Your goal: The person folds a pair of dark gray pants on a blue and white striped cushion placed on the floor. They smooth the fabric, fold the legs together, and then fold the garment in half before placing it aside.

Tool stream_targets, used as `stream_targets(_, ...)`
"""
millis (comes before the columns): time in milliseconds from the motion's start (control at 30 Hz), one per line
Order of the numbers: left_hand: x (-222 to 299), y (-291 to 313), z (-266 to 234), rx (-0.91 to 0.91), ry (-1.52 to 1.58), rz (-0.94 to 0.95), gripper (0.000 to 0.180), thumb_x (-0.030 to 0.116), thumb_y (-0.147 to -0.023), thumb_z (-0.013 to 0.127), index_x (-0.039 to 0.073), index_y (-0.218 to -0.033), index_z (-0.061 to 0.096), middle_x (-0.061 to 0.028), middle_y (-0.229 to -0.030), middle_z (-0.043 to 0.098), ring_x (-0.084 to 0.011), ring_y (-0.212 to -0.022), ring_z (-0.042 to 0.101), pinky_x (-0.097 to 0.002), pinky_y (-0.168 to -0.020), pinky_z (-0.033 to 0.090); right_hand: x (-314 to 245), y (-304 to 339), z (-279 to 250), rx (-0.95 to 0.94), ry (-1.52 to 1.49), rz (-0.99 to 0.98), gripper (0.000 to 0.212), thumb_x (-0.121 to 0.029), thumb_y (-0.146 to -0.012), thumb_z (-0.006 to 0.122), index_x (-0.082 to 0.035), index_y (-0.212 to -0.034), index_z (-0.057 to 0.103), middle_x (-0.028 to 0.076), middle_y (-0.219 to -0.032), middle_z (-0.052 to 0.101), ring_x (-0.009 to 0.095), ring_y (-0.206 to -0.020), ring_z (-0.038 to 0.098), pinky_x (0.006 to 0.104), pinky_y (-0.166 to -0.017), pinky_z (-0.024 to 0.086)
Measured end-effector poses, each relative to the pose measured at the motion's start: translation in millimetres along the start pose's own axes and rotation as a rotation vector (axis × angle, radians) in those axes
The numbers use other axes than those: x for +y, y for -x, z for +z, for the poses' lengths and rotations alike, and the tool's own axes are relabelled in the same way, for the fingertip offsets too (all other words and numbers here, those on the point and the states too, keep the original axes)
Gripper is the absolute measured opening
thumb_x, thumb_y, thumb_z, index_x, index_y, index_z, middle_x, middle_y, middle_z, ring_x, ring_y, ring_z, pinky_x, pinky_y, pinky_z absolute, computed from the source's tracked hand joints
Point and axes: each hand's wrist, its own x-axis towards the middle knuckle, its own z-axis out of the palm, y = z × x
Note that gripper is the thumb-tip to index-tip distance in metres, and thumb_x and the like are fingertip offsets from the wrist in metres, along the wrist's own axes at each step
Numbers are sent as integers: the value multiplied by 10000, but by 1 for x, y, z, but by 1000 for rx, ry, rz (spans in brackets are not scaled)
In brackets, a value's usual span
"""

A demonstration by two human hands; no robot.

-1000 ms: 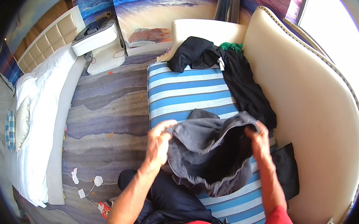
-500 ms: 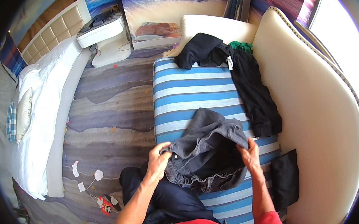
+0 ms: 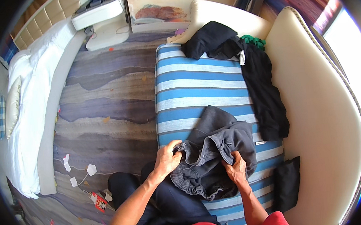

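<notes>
A pair of dark grey jeans (image 3: pixel 210 125) lies bunched in front of me on the striped mattress (image 3: pixel 203 83), its elastic waistband facing my lap. My left hand (image 3: pixel 168 158) pinches the waistband at its left end. With my right hand (image 3: pixel 236 168) I grip the waist edge on the right, near the fly. The waist opening gapes between my hands, and the legs fold away toward the far side. Part of the fabric under my right fingers is hidden.
Black clothing (image 3: pixel 265 94) with a white tag lies along the mattress's right and far edges, beside a green cloth (image 3: pixel 254 41). A black cushion (image 3: pixel 287 184) rests against the cream sofa back (image 3: pixel 319 123). Scraps litter the patterned floor (image 3: pixel 108 96); a white bed (image 3: pixel 33 127) stands left.
My right hand has moved left and slightly down, bringing its side of the waistband closer to my left hand. The waist opening is narrower, and the view has shifted.
</notes>
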Motion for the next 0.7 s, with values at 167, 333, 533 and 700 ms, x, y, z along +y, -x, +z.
stream_targets(167,-4,-43,-7,-339,51,-51,342,29,-778,595,40,-1119,617,-221,-861,665,-306,-823,697,-366,-706,525,17,-16,30,108,167,72,380,-134,-704,646,-20,-1058,566,230,-910,666,431,-881,643,435,-778,503)
stream_targets(333,-37,-67,16,-394,230,193,356,-12,-732,573,64,-1079,593,-206,-815,658,-386,-765,658,-426,-633,516,42,-17,50,205,165,-50,388,-179,-713,639,-6,-1053,567,247,-898,645,444,-848,624,453,-762,491)
stream_targets(533,-22,-61,24,-394,170,58,423,21,-723,584,104,-1136,552,-192,-844,662,-393,-772,645,-467,-637,502,138,-9,67,274,-5,14,178,-196,-681,633,-40,-708,553,151,-658,587,390,-622,586,428,-592,474)
stream_targets(700,-4,-58,24,-406,91,-106,365,24,-764,570,98,-1121,592,-210,-907,663,-400,-855,642,-470,-710,511,152,4,69,125,14,167,320,-232,-706,650,-13,-925,572,132,-831,628,334,-774,593,428,-730,489)
